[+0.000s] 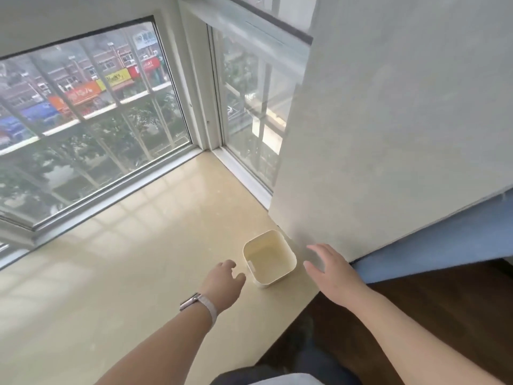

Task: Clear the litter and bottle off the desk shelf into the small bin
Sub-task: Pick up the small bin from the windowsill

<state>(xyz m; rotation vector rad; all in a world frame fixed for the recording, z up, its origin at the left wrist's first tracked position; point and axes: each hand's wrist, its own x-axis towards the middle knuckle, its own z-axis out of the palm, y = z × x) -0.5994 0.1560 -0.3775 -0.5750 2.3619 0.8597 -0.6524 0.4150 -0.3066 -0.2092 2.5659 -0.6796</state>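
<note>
Hands reach out from the bottom of the head view, one to each side of a small bin (pixel 269 259). That bin is a cream, square tub with rounded corners, standing upright on a glossy beige sill (pixel 133 273), close to the sill's near edge. Its mouth faces up and its inside looks bare.

On the bin's left, the left hand (pixel 222 284) hangs just beside the tub's near-left corner, fingers loosely curled and spread apart, gripping nothing. Whether its fingertips brush the rim I cannot tell; a thin gap seems to show. A watch (pixel 194 300) with a pale strap sits on that wrist.

On the bin's other side, the right hand (pixel 330 273) is flat and wide, palm down, fingers stretched forward and splayed, gripping nothing. It is near the tub's right wall but apart from it, and its fingertips lie close to the foot of a pale grey wall panel (pixel 388 134) that rises just beyond them.

Beyond both hands the sill runs out to a corner window (pixel 91 120), with coloured shop signs and trees blurred through the glass. Right of the right forearm a blue surface (pixel 444 245) shows under the panel, and dark wood floor (pixel 416 315) lies below it. No litter or bottle appears here.
</note>
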